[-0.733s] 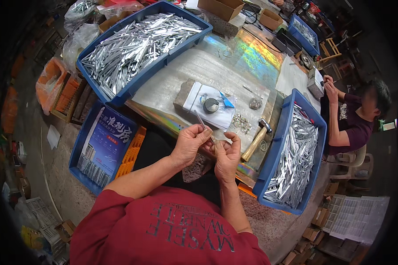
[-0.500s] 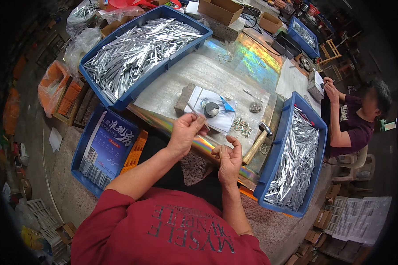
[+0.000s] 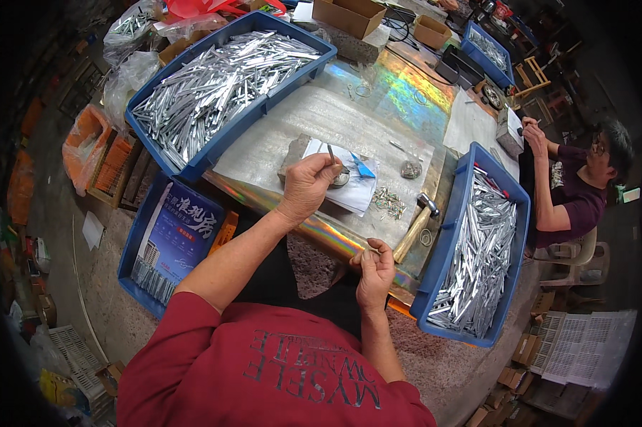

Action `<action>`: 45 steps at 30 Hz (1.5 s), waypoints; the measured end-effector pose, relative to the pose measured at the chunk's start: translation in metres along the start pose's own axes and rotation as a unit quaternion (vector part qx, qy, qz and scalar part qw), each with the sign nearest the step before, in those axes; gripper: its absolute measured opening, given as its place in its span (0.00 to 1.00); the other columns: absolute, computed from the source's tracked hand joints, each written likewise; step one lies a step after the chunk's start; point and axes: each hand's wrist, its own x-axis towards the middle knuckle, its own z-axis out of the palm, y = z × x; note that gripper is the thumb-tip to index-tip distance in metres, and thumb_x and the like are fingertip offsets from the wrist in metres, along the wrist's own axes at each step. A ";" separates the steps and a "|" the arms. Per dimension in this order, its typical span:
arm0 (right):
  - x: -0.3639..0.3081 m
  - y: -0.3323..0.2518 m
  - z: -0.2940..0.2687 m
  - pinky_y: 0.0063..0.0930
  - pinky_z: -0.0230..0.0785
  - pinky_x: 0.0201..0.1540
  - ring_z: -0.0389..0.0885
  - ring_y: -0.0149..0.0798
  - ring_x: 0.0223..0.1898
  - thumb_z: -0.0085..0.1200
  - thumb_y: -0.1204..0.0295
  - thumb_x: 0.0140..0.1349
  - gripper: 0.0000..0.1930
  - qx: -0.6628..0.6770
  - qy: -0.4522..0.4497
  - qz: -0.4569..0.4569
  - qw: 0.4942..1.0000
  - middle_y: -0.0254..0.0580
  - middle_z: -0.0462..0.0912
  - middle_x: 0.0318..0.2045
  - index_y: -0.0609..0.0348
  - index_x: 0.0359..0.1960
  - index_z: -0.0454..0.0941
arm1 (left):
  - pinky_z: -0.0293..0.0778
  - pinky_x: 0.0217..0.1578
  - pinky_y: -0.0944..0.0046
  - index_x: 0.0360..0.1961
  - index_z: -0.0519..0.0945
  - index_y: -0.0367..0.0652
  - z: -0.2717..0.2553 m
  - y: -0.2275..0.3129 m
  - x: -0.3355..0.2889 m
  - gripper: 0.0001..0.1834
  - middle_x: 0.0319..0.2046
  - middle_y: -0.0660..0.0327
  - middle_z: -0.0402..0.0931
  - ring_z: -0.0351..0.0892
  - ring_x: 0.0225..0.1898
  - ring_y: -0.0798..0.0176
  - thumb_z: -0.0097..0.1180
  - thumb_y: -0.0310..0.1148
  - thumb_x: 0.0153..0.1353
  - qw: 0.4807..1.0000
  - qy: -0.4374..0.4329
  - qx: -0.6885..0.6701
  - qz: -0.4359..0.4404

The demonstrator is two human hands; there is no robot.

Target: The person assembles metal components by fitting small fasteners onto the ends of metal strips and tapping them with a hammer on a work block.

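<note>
My left hand is closed in a pinch, with the tip of a thin metal strip sticking up from its fingers. It hovers over a small round dark pot, which it partly hides. The pot sits on white paper laid over a grey stone block. A blue scrap lies beside the pot. My right hand is at the table's near edge, thumb and fingertips pressed together; anything between them is too small to make out. Close to it are a hammer and a pile of small metal pieces.
Blue bins of metal strips stand at the left and right of the table. A lower blue bin holds strips and a printed sheet. A clear bag lies beyond the hammer. A co-worker sits at the right.
My left hand has moved up and slightly right over the pot, turning the strip upright. My right hand's fingers have closed together, and the hand has dropped slightly.
</note>
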 end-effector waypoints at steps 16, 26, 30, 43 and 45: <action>0.004 -0.007 -0.017 0.16 0.58 0.25 0.65 0.25 0.21 0.43 0.77 0.56 0.10 -0.013 0.072 -0.051 0.996 0.34 0.68 0.17 0.66 0.39 0.64 | 0.67 0.22 0.73 0.26 0.75 0.36 -0.001 0.006 0.002 0.03 0.18 0.61 0.73 0.71 0.21 0.73 0.52 0.25 0.50 0.992 -0.001 0.106 0.070; 0.066 -0.049 0.016 0.20 0.63 0.31 0.69 0.27 0.27 0.45 0.77 0.54 0.12 -0.202 -0.007 -0.197 0.959 0.36 0.70 0.26 0.67 0.40 0.66 | 0.68 0.25 0.68 0.26 0.74 0.38 -0.002 0.005 0.011 0.05 0.23 0.58 0.74 0.74 0.25 0.61 0.55 0.26 0.46 0.979 -0.078 0.139 0.128; 0.099 -0.078 0.059 0.18 0.58 0.23 0.63 0.25 0.20 0.49 0.75 0.52 0.16 -0.374 -0.111 -0.308 0.868 0.33 0.66 0.17 0.62 0.43 0.66 | 0.66 0.24 0.63 0.25 0.72 0.39 -0.002 0.005 0.009 0.05 0.20 0.54 0.70 0.71 0.23 0.53 0.54 0.25 0.46 0.980 -0.075 0.123 0.138; 0.093 -0.044 0.061 0.27 0.66 0.25 0.74 0.42 0.22 0.53 0.80 0.47 0.07 -0.433 -0.039 -0.499 0.750 0.44 0.75 0.22 0.61 0.30 0.74 | 0.68 0.24 0.67 0.25 0.75 0.38 0.000 -0.002 0.005 0.04 0.21 0.57 0.73 0.74 0.24 0.60 0.54 0.25 0.45 0.987 -0.021 0.109 0.121; 0.088 -0.036 0.058 0.28 0.66 0.25 0.73 0.42 0.22 0.52 0.81 0.46 0.08 -0.411 -0.037 -0.514 0.752 0.45 0.74 0.22 0.63 0.31 0.73 | 0.69 0.25 0.67 0.26 0.75 0.38 0.000 -0.002 0.005 0.05 0.22 0.58 0.74 0.74 0.25 0.61 0.54 0.25 0.44 0.987 -0.020 0.111 0.113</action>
